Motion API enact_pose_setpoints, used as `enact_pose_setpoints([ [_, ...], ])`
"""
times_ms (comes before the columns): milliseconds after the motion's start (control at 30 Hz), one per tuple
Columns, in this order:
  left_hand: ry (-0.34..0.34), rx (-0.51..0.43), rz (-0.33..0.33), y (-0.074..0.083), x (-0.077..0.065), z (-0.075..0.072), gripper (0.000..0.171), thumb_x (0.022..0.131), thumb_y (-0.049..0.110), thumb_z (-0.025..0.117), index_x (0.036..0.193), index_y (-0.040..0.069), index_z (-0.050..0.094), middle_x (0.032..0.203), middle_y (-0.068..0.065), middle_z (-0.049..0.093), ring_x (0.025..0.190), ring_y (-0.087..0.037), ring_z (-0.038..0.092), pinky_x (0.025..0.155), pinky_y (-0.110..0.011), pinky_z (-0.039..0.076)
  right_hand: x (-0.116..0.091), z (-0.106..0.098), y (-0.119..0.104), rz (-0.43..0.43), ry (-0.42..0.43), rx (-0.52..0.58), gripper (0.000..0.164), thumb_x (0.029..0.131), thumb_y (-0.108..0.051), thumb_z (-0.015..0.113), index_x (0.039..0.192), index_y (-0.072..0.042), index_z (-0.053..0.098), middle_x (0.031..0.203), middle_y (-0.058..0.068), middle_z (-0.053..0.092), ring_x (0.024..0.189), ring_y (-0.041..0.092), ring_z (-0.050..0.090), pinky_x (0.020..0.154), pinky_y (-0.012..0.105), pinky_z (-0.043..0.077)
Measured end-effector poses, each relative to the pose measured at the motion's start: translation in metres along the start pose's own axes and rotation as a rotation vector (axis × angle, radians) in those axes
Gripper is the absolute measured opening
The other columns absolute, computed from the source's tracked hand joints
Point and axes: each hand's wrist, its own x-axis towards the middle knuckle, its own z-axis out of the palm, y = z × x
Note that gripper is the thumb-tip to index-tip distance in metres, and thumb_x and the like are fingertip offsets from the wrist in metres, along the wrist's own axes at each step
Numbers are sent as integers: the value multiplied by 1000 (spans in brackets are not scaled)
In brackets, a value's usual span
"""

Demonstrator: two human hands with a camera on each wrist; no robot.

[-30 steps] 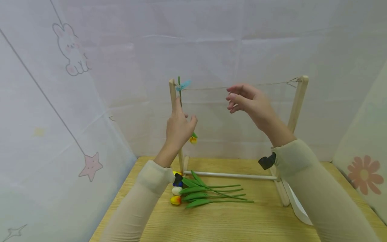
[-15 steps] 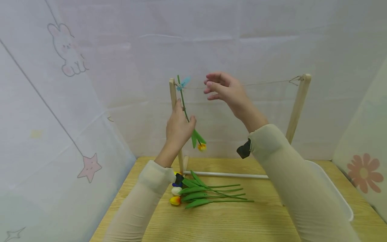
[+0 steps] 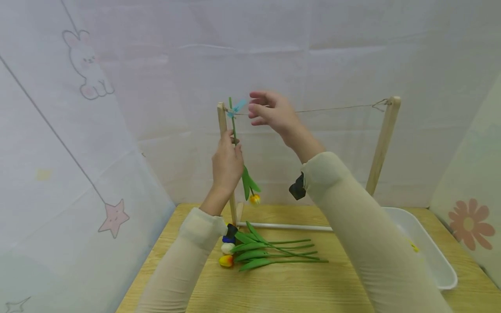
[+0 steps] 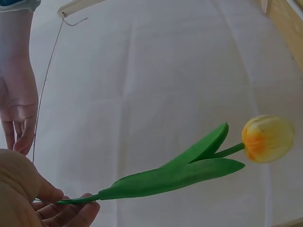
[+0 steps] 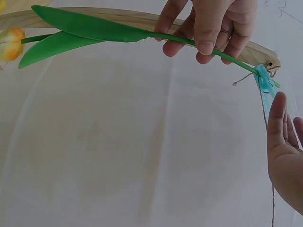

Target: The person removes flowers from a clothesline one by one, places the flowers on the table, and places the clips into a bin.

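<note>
An artificial tulip [image 4: 268,139], yellow with an orange tinge, hangs head down near the left post. Its stem is clipped to a thin string [image 3: 336,108] by a light blue clothespin [image 5: 266,81], with the stem's cut end sticking up above. My left hand [image 3: 228,164] pinches the stem between thumb and fingers, below the clothespin and above the green leaves. To the right of the clothespin is my right hand [image 3: 273,114], its fingers loosely bent and holding nothing. In the right wrist view its fingertips are close beside the clothespin.
The string runs between two wooden posts [image 3: 383,145] joined by a white rod [image 3: 289,226] low down. Several tulips [image 3: 258,254] lie on the wooden table [image 3: 297,291] in front. A white tray [image 3: 448,278] stands at the right, partly behind my right sleeve, with something yellow inside.
My right hand has moved left along the string to beside the clothespin. The tulip's head swung out to the right and hangs lower; my left fingers have closed on its stem.
</note>
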Motion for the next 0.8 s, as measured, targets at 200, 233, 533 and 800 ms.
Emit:
enact_pose_setpoints([
  [200, 4, 9, 3, -2, 2, 0, 35, 101, 0, 56, 136, 1, 49, 114, -13, 67, 85, -24, 73, 75, -40, 60, 7, 4, 4, 71, 43, -18, 50, 100, -18, 65, 147, -6, 50, 133, 15, 61, 107, 29, 66, 94, 34, 57],
  [233, 2, 9, 1, -2, 2, 0, 34, 101, 0, 56, 135, 1, 50, 113, -13, 67, 84, -24, 73, 75, -40, 60, 8, 5, 4, 81, 44, -15, 50, 101, -18, 64, 147, -5, 50, 133, 15, 62, 108, 30, 66, 94, 34, 57],
  [533, -15, -2, -10, 0, 1, -1, 32, 100, -2, 56, 132, 3, 50, 112, -11, 68, 82, -22, 73, 72, -41, 60, 17, 13, 9, 135, 73, -16, 48, 100, -22, 66, 143, -5, 54, 132, 17, 62, 109, 33, 66, 93, 34, 58],
  [800, -12, 2, -8, -1, -1, -3, 33, 100, -1, 56, 132, 5, 51, 111, -10, 70, 81, -22, 73, 72, -43, 59, 19, 21, 11, 148, 122, -6, 48, 99, -24, 68, 140, -2, 57, 123, 16, 67, 104, 32, 68, 89, 34, 59],
])
